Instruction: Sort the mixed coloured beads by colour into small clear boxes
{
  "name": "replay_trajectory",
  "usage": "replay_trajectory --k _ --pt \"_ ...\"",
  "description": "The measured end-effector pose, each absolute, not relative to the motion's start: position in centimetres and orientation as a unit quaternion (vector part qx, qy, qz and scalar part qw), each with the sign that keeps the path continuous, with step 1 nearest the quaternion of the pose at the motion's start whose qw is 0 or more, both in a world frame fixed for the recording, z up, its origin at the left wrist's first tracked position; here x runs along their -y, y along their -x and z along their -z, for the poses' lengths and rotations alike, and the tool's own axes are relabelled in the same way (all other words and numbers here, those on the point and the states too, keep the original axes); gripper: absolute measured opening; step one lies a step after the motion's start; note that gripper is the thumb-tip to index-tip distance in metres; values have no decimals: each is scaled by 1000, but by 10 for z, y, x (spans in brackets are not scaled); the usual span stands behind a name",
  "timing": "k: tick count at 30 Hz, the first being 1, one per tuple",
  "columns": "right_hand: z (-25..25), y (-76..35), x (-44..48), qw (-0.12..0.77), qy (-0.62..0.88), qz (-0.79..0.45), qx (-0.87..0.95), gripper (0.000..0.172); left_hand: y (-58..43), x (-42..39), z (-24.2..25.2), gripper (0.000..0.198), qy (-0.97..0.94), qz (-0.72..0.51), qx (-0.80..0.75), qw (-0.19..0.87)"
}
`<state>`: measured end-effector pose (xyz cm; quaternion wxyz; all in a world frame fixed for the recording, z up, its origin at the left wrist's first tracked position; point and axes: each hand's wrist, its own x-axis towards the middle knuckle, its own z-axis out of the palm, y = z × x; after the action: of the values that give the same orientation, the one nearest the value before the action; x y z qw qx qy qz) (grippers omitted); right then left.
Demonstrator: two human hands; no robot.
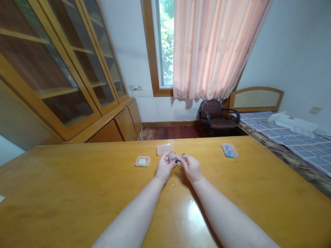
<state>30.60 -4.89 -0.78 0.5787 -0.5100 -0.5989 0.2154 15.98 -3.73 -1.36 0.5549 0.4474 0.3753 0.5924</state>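
Both my hands meet over the middle of the table. Between the fingertips of my left hand and my right hand is a small, see-through plastic case, held by both with the fingers closed on its ends. What lies inside it is too small to make out. Just below the case, a little heap of small yellowish pieces rests on the tabletop, partly hidden by my hands. A clear plastic box lies right behind my left hand. Off to the left is another clear box with something white in it.
On the right of the wooden table lies a clear box holding blue pieces. Beyond the table's far edge stand a dark red armchair and a bed. A glass-door cabinet lines the left wall.
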Motion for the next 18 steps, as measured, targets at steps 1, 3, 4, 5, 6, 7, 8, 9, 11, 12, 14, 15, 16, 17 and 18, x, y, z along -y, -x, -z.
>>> replay_trajectory --k 1,3,4,5,6,7,8,9,11,12,14,15,16,17,18 --pt "8 -307 48 578 513 -211 598 23 -161 38 14 60 -449 -590 -375 556" --pt "7 -308 48 570 523 -199 602 24 -163 40 14 61 -454 -585 -374 558" --pt "6 -309 48 564 527 -192 606 25 -163 40 14 62 -454 -585 -372 559" --pt "6 -310 48 559 529 -185 611 25 -163 40 14 63 -454 -586 -369 560" --pt "5 -310 49 555 529 -182 616 25 -163 40 14 64 -455 -588 -366 560" --pt "4 -310 49 552 527 -182 620 25 -162 40 14 66 -457 -588 -363 560" --pt "3 -311 49 552 522 -185 623 24 -161 40 14 67 -460 -588 -361 559" --pt "3 -312 48 555 516 -192 624 24 -160 39 15 68 -463 -587 -358 559" --pt "4 -314 46 570 498 -216 617 24 -158 38 16 69 -469 -583 -351 563" --pt "5 -316 44 581 488 -232 609 25 -156 37 16 69 -470 -579 -346 569" --pt "7 -320 40 601 474 -277 581 27 -153 36 16 71 -467 -571 -333 587" --pt "8 -322 37 607 471 -306 562 28 -152 35 16 74 -464 -568 -326 597" --pt "10 -324 34 611 472 -336 539 30 -150 35 15 77 -459 -566 -318 607" --pt "11 -325 31 614 476 -363 514 33 -149 35 14 82 -454 -563 -309 618" --pt "12 -326 29 617 482 -385 488 35 -148 35 13 87 -449 -558 -301 629"
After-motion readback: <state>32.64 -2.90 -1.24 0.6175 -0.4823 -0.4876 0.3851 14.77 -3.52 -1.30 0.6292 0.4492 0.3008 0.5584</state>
